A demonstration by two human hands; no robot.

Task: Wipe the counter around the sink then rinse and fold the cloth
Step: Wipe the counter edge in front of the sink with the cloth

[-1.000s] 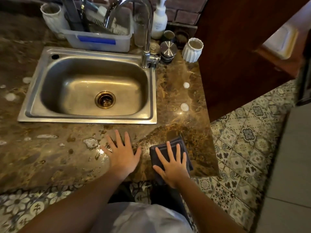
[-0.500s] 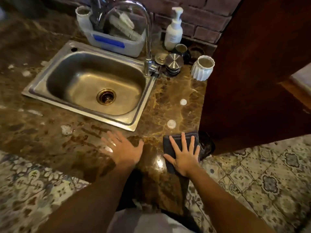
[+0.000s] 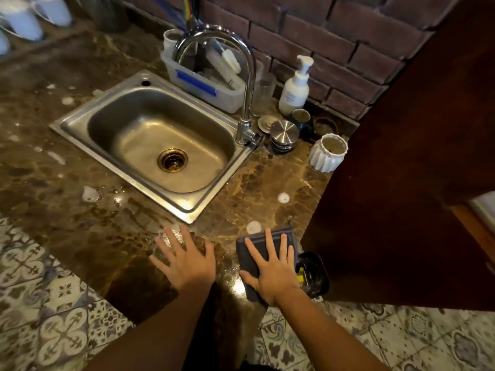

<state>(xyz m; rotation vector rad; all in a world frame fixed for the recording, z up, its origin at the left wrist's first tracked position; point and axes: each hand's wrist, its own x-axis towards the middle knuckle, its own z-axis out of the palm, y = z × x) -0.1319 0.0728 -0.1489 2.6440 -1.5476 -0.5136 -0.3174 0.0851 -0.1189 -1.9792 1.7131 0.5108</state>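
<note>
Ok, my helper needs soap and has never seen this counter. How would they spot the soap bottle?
Start at the steel sink and follow its faucet right toward the brick wall. The soap bottle stands there; it is the only tall white pump bottle, unlike the squat ribbed white cup nearer the counter edge.

dark brick wall behind, patterned floor tiles, brown wooden cabinet at right.

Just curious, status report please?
Right hand flat on cloth. Left hand flat on counter. White spots ahead, unwiped.
</note>
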